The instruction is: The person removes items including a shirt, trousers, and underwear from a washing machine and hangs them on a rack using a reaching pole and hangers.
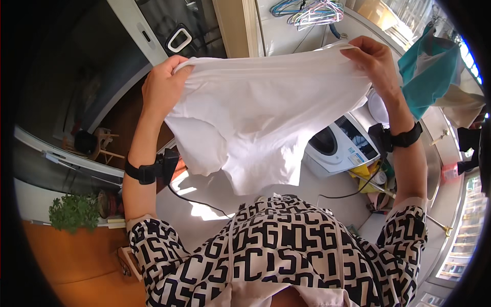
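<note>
A white fabric garment [264,99] hangs spread out in front of me, its top edge stretched between both hands. Its exact kind cannot be told from this angle. My left hand [165,86] pinches one upper corner between thumb and fingers. At the opposite corner, my right hand [376,65] grips the cloth in the same way, a little higher in the picture. The lower part falls in loose folds, brightly sunlit at the bottom right. Each wrist wears a black strap with a device on it.
Beyond the garment, to the right, stands a white front-loading washing machine [337,144]. Several wire hangers [307,13] hang at the top, and a teal cloth [427,73] hangs at right. Sliding glass doors [84,57] and a green plant [74,211] are at left.
</note>
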Motion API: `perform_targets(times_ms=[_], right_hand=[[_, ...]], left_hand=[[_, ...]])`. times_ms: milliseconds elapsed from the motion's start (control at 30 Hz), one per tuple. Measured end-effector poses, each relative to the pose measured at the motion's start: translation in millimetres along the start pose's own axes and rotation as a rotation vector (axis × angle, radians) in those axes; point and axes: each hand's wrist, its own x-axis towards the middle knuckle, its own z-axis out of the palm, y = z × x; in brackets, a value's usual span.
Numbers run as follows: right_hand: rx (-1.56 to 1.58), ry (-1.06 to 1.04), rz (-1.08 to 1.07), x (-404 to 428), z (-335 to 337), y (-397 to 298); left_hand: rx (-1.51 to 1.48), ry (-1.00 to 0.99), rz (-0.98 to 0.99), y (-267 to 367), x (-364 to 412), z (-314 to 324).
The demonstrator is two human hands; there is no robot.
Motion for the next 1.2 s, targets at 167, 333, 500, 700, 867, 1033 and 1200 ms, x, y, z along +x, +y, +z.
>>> perform_targets(times_ms=[167, 333, 500, 700, 867, 1033, 1200], right_hand=[[-0.006, -0.055, -0.051, 16.1, 14.5, -6.3], [-0.039, -0.091, -0.006, 14.0, 26.3, -6.5], [0.432, -0.422, 0.237, 6.0, 40.5, -31.5], [0.901, -0.466, 0.367, -1.9, 80.4, -54.1], [1.092, -0.439, 0.409, 12.5, 109.9, -45.4], [1.234, -0.486, 0.39, 42.6, 123.1, -27.1], [1.234, -0.541, 0.404, 95.1, 110.0, 19.1]], left_hand=[[0.021, 0.016, -0.025, -13.5, 0.9, -12.8], [0.024, -0.109, -0.022, -26.6, -13.0, -16.2], [0.002, -0.214, -0.001, -41.8, -23.3, -15.9], [-0.17, -0.259, 0.229, -29.3, -51.7, 22.6], [-0.327, -0.089, 0.726, 11.1, -81.3, 71.1], [-0.555, -0.369, 0.059, 16.8, -73.1, 121.4], [-0.564, -0.526, 0.025, 29.5, -42.0, 128.6]])
